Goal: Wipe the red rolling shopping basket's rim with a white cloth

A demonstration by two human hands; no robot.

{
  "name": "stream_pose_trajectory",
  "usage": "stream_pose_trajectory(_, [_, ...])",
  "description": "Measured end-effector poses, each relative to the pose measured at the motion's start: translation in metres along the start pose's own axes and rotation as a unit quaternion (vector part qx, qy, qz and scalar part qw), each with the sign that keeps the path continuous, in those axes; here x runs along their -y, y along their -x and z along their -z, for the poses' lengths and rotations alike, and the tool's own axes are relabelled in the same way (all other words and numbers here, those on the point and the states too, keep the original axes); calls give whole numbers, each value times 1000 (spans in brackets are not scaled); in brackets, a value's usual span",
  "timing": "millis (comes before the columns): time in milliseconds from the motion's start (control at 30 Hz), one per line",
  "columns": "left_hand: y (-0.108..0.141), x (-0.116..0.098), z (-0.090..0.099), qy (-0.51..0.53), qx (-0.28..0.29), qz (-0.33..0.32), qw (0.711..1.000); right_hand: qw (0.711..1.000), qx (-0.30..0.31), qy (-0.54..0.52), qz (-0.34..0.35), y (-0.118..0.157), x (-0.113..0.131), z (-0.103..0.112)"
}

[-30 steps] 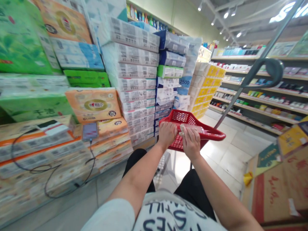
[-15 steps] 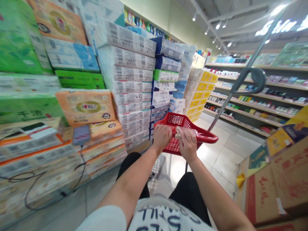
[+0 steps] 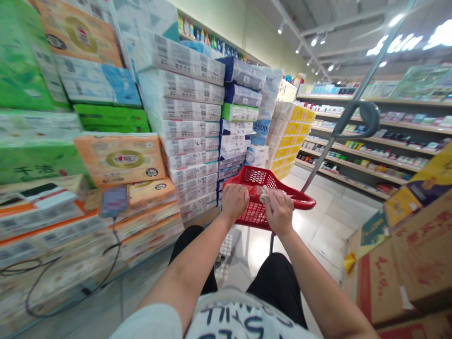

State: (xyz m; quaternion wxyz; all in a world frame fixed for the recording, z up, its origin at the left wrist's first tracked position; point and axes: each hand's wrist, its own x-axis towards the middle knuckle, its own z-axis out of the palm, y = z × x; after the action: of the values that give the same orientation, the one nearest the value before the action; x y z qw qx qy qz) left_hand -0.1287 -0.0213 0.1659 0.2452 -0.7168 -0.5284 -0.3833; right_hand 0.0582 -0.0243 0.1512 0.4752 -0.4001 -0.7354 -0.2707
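Note:
A red shopping cart (image 3: 256,217) with a perforated plastic basket stands in front of my body. My left hand (image 3: 234,203) is wrapped around the left part of its handle. Farther right, my right hand (image 3: 280,212) is closed on the same handle. A crumpled off-white item (image 3: 264,194) sticks out beside the right thumb; I cannot make out its kind. From the cart's right side a slanted metal pole (image 3: 319,160) rises, with a grey looped plastic piece (image 3: 358,120) on it.
Packs of tissue (image 3: 192,110) are stacked high along the left, with an orange pack (image 3: 120,159) in front and a black cable (image 3: 115,256) hanging there. Cardboard boxes (image 3: 383,278) line the right. Stocked shelves (image 3: 374,136) stand beyond the tiled floor (image 3: 319,221).
The stacks, shelves and boxes have shifted slightly left in view. Both hands keep their hold on the cart handle.

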Motion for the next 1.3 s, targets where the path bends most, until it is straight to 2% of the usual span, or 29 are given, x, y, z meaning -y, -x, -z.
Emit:
stream_pose_trajectory(133, [0, -1, -1, 1, -4, -1, 1000, 998, -20, -4, -52, -3, -1, -1])
stream_pose_trajectory(300, [0, 1, -2, 2, -2, -3, 1000, 999, -47, -1, 1, 20, 1, -7])
stream_pose_trajectory(367, [-1, 1, -2, 0, -1, -3, 1000, 1000, -28, -3, -2, 16, -1, -4])
stream_pose_trajectory(533, [-1, 0, -2, -4, -1, 3, 1000, 997, -5, -11, -78, -6, -3, 2])
stream_pose_trajectory(667, [0, 0, -2, 1, 1, 3, 1000, 999, -36, -5, -27, 10, 2, -1])
stream_pose_trajectory(767, [0, 2, -1, 1, 2, 2, 1000, 999, -33, -2, 4, 15, -2, 0])
stream_pose_trajectory(867, [1, 2, -1, -2, 2, 4, 1000, 999, -22, -13, -39, 2, -13, 3])
stream_pose_trajectory(933, [1, 1, -1, -2, 2, 5, 1000, 995, -33, -12, -91, -6, -20, 4])
stream_pose_trajectory(1000, [1, 0, -1, -2, 1, 5, 1000, 993, -46, -7, -110, -6, -22, 4])
stream_pose_trajectory(1200, [1, 0, 1, 3, -3, 4, 1000, 998, -51, -2, -21, 17, -21, 5])
stream_pose_trajectory(1300, [1, 1, 1, 5, -4, 3, 1000, 998, -36, -8, -43, 7, -27, 9])
